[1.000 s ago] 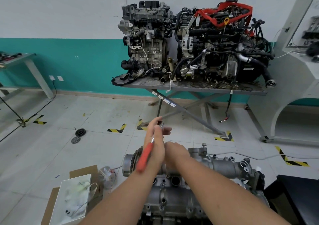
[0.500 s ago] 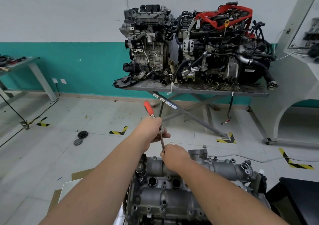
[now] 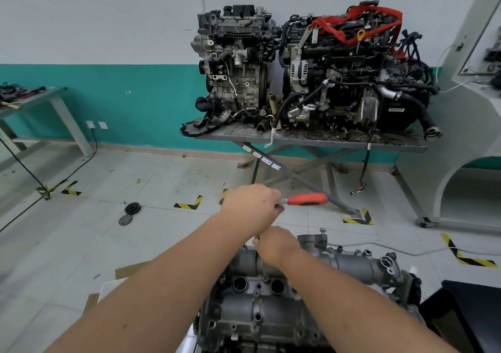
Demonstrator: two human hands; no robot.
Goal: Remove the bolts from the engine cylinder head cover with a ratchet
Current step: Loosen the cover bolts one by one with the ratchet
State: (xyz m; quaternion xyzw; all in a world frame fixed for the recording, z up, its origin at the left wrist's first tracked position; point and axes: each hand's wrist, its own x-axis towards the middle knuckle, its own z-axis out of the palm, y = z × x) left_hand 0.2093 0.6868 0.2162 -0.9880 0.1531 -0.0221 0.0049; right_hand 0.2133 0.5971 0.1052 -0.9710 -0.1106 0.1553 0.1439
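Your left hand [image 3: 252,206] is wrapped around the ratchet [image 3: 307,199] near its head, and the orange-red handle sticks out to the right, lying level above the floor [image 3: 151,187]. Your right hand [image 3: 275,243] sits just below it, fingers curled on the thin dark extension shaft that drops toward the cylinder head cover [image 3: 260,306]. That cover is right under your forearms at the bottom centre: bare grey cast metal, dull and a little grimy, with two round open wells side by side near its far end and small bolt heads dotted along its ribs. A lighter, cleaner silver housing [image 3: 352,260] runs along its right side, with one bolt [image 3: 322,230] standing upright at the far corner. Whether the socket is seated on a bolt I cannot tell; your right hand hides it. Beyond you, two complete engines [image 3: 306,65] stand on a grey tabletop [image 3: 298,137] against the teal-and-white wall.
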